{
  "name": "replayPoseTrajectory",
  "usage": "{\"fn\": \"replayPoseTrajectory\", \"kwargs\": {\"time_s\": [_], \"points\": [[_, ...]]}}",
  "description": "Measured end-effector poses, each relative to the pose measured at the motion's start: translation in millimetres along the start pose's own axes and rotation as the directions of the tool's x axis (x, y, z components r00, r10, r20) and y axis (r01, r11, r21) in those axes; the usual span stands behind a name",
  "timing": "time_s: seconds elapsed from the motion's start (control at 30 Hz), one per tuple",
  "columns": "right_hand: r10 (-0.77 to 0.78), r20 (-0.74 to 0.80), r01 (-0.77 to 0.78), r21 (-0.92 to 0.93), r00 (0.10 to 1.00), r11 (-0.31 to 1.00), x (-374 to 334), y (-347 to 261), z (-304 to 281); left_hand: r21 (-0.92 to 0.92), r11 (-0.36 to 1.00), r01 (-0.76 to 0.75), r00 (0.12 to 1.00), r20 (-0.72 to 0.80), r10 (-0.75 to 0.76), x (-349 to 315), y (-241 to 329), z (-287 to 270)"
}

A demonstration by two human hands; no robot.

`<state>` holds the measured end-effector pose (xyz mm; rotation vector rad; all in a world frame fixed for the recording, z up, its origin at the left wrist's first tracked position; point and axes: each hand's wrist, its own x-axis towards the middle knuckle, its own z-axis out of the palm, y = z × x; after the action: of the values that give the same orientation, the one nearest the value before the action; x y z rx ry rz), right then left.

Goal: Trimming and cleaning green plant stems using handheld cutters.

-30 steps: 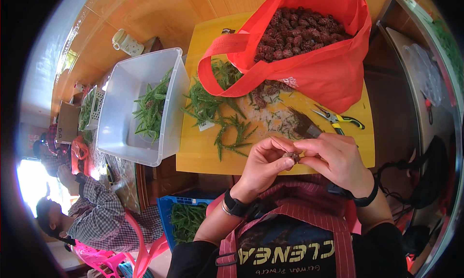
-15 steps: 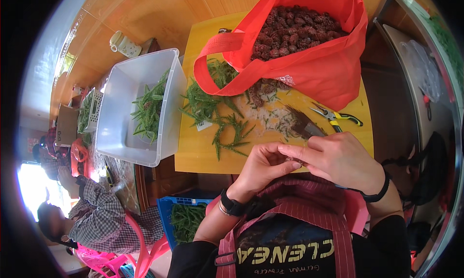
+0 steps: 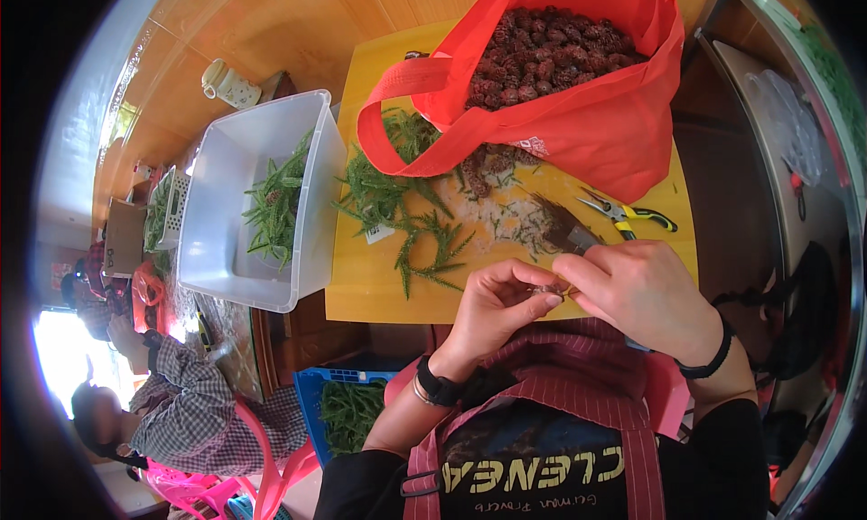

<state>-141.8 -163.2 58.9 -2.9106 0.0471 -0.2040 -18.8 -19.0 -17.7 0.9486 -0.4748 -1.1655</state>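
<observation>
Close together at the table's near edge, my left hand (image 3: 499, 305) and my right hand (image 3: 637, 290) meet over a small brownish piece (image 3: 547, 290), too small to name. The left thumb and forefinger pinch it. Bent fingers of the right hand close at its other end, where a thin yellowish bit shows. Just beyond the hands lie a dark brush-like bundle (image 3: 569, 229) and pliers (image 3: 629, 215) with yellow and black handles. Green artificial sprigs (image 3: 424, 253) and a few brown pine cones (image 3: 476, 177) lie on the yellow tabletop (image 3: 379, 294).
A red bag (image 3: 596, 131) full of pine cones (image 3: 551, 55) stands at the back. Left of the table is a clear plastic bin (image 3: 217, 222) with a green sprig. Below sits a blue crate (image 3: 312, 402) of greenery. A person in checked clothing (image 3: 194, 402) sits far left.
My right hand has shifted slightly up and right, opening a small gap between the hands. The small piece between the fingers now shows more. Across the room, the other person's hand has moved.
</observation>
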Motion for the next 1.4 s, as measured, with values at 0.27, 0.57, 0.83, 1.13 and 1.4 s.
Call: {"fn": "replayPoseTrajectory", "kwargs": {"time_s": [0.27, 0.57, 0.83, 1.13, 1.4], "points": [[0.261, -0.112, -0.119, 0.675, 0.959, 0.728, -1, 11, 3, -0.2, 0.973, -0.113, 0.991, 0.042, 0.124, 2, -5, -7], [0.231, -0.109, 0.0, 0.904, 0.967, 0.427, -3, 15, 45, -0.244, 0.961, -0.131, 0.988, 0.048, 0.147, 2, -5, -4], [0.23, -0.044, 0.02, 0.994, 0.972, 0.105, 6, 4, 51, -0.295, 0.953, -0.067, 0.985, 0.132, 0.11, -3, 3, -7], [0.177, -0.081, 0.101, 0.989, 0.981, -0.107, 3, 4, 60, -0.235, 0.972, -0.02, 0.983, 0.173, 0.062, -3, 8, -5], [0.166, -0.09, 0.114, 0.984, 0.982, -0.139, 2, 2, 63, -0.158, 0.986, -0.048, 0.978, 0.195, 0.079, -5, 12, -4]]}}
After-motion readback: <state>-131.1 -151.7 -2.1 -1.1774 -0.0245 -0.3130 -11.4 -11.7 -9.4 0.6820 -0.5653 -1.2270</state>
